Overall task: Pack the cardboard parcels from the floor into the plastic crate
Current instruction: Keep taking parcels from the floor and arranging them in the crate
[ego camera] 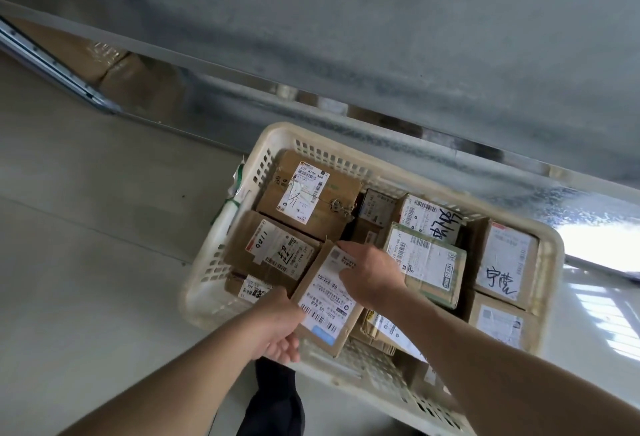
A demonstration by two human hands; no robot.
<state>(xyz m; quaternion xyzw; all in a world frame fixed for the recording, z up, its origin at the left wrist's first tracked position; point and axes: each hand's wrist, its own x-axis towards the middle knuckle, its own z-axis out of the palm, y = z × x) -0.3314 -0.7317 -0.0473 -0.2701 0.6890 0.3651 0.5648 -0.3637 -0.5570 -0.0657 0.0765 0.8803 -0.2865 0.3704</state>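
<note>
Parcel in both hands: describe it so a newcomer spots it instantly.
Find the cream plastic crate on the floor. At its near-left side both hands hold one flat cardboard parcel. Unlike the parcels lying packed around it, it sits tilted above them, its white label facing up.

A cream slotted plastic crate [550, 255] on pale floor holds brown cardboard parcels with white labels. Both hands grip one flat labelled parcel [327, 300] near the crate's 7 o'clock corner: left hand [277, 326] at its near edge, right hand [370, 274] on its far corner.
</note>
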